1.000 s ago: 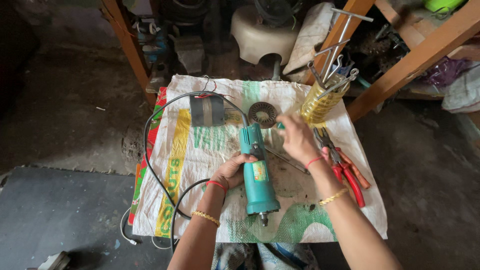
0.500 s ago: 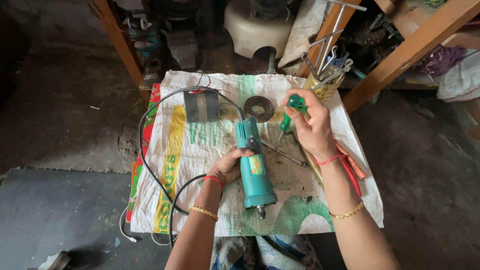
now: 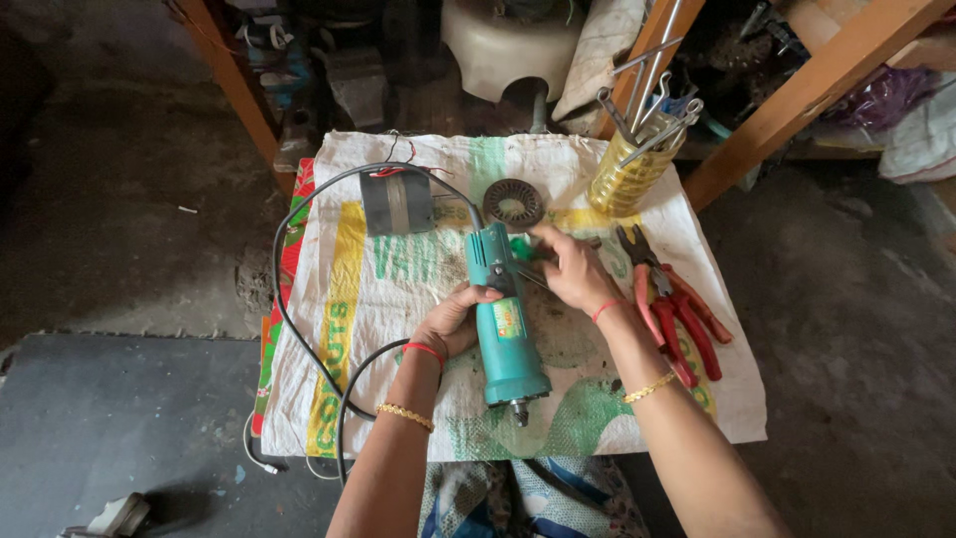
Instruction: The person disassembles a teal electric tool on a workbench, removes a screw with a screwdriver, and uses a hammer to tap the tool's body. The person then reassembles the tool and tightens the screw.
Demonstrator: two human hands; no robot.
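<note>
A white woven sack point(image 3: 398, 299) with green and yellow print is lying spread over the low work surface, serving as a mat that is keeping the parts off the dirty floor. A wooden frame leg point(image 3: 817, 90) is slanting across the far right.

On the sack's middle, the teal power tool body point(image 3: 506, 324) is lying lengthwise, its spindle end pointing toward the near edge and its open end facing far. Its black cord point(image 3: 299, 299) is looping out to the left and back round the near left corner.

The left hand point(image 3: 453, 321) is gripping the tool from the left, fingers wrapped on the housing, apparently to be pinning it so it is not rolling. The right hand point(image 3: 570, 269) is reaching in at the tool's far end, fingers drawn together round a small green piece point(image 3: 521, 248); whether that piece is a driver handle or a loose part, I cannot tell.

A dark stator block point(image 3: 395, 201) with red leads is sitting far left. A round slotted disc point(image 3: 513, 201) is lying just beyond the tool. A yellow wire basket point(image 3: 627, 171) is holding spanners upright at the far right. Red-handled pliers point(image 3: 672, 304) are lying to the right of the right wrist, within easy reach.
</note>
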